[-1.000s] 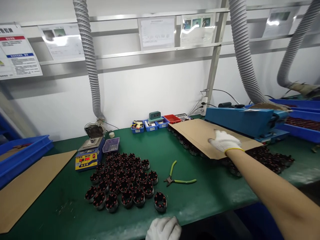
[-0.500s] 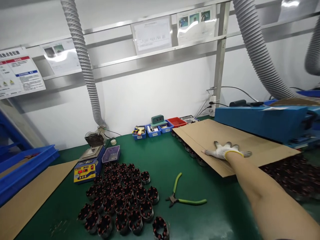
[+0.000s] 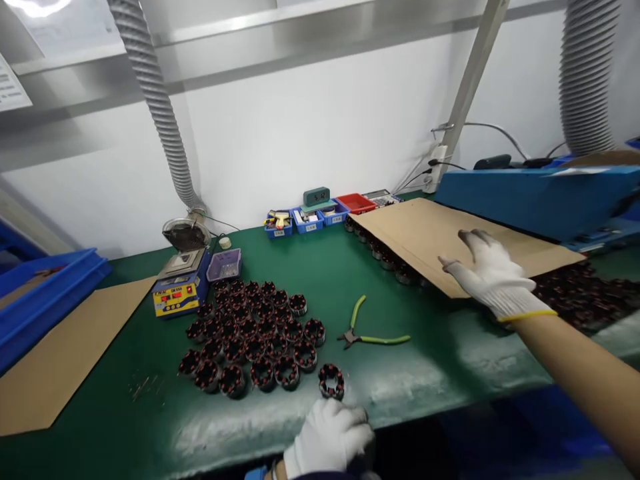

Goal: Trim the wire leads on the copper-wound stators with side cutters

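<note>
My right hand [image 3: 493, 273], in a white glove with a grey palm and yellow cuff edge, reaches over a flat cardboard sheet [image 3: 420, 223]. Its fingers are apart and hold nothing; contact with the sheet is unclear. At the table's front edge is my left hand [image 3: 327, 437], also gloved, with its fingers curled and their inner side hidden. Just beyond it stands a single ring-shaped motor stator [image 3: 343, 383] with copper windings. Several more stators [image 3: 255, 348] stand grouped to its left. Green-handled cutting pliers [image 3: 383, 341] lie opened on the green table [image 3: 300, 267].
Rows of dark stators [image 3: 590, 300] sit under and beside the cardboard. A blue machine [image 3: 530, 200] stands at right. Small bins [image 3: 280, 230] and a clock [image 3: 317, 196] are at the back. At left are a yellow-fronted device [image 3: 176, 300], a purple tray [image 3: 224, 265] and a blue crate [image 3: 55, 300].
The view has tilted downward. My right hand, spread on the cardboard before, has shifted toward the sheet's near edge. My left hand has come into view at the table's front edge.
</note>
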The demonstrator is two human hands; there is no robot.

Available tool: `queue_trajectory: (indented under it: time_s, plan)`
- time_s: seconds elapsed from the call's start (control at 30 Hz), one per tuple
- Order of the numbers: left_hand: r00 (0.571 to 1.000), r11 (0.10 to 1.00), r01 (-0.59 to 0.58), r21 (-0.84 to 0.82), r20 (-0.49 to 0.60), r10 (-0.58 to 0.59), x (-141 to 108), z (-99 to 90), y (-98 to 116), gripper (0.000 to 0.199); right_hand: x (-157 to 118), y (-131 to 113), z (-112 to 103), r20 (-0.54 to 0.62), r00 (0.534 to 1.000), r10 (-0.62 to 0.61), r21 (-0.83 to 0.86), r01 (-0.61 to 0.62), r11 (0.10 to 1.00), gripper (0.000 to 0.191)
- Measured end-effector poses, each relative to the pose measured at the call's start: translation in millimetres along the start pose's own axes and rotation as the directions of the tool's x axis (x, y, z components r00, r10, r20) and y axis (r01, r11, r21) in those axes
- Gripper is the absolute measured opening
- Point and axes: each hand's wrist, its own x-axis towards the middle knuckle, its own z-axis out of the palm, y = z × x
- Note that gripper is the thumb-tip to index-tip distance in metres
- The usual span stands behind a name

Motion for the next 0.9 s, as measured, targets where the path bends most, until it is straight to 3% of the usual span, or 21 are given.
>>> queue_trajectory:
  time_s: [0.07, 0.13, 0.2, 0.27, 0.33, 0.37, 0.47, 0.6, 0.73, 0.9]
  plan:
    - [0.998, 0.993, 0.003, -0.122, 0.060, 0.004, 2.4, -9.3, -1.9, 0.035, -57.5, -5.9, 0.0, -0.037, 0.997, -0.069, 0.063, 0.071, 0.995, 0.066]
    - [0.998, 0.973, 0.029, -0.229, 0.069, -0.013, 1.2, -18.4, 0.2, 0.036, -116.0, -13.3, 9.4, 0.031, 0.979, -0.201, 0.153, 0.194, 0.969, 0.056]
    - [0.996, 0.954, 0.084, -0.288, 0.012, -0.085, -3.2, -26.1, 6.1, 0.033, -161.7, -21.6, 24.9, 0.165, 0.900, -0.404, 0.251, 0.357, 0.900, 0.048]
    - [0.968, 0.951, 0.203, -0.235, -0.099, -0.232, -6.7, -31.7, 14.2, 0.031, -185.6, -30.8, 42.0, 0.213, 0.789, -0.576, 0.285, 0.514, 0.809, 0.048]
    - [0.914, 0.932, 0.350, -0.097, -0.181, -0.362, -4.6, -35.6, 21.5, 0.036, -187.4, -41.4, 56.9, 0.218, 0.734, -0.643, 0.245, 0.597, 0.764, 0.053]
    - [0.899, 0.915, 0.403, -0.024, -0.177, -0.401, -0.8, -37.3, 23.7, 0.043, -182.6, -47.2, 63.0, 0.240, 0.736, -0.633, 0.205, 0.599, 0.774, 0.055]
    - [0.873, 0.865, 0.481, 0.142, 0.004, -0.487, 18.0, -42.6, 21.9, 0.056, -161.8, -63.0, 73.1, 0.388, 0.766, -0.513, 0.069, 0.530, 0.845, 0.054]
    - [0.846, 0.848, 0.475, 0.234, 0.145, -0.514, 38.4, -49.5, 6.2, 0.043, -150.3, -68.3, 68.4, 0.521, 0.777, -0.354, -0.048, 0.441, 0.896, 0.041]
    - [0.823, 0.824, 0.503, 0.262, 0.146, -0.549, 39.2, -54.8, -5.4, 0.045, -144.2, -58.5, 57.0, 0.537, 0.819, -0.203, -0.132, 0.319, 0.938, 0.036]
    - [0.820, 0.808, 0.502, 0.308, 0.127, -0.558, 34.6, -58.2, 4.3, 0.050, -131.9, -57.2, 40.3, 0.483, 0.873, -0.066, -0.200, 0.184, 0.962, 0.041]
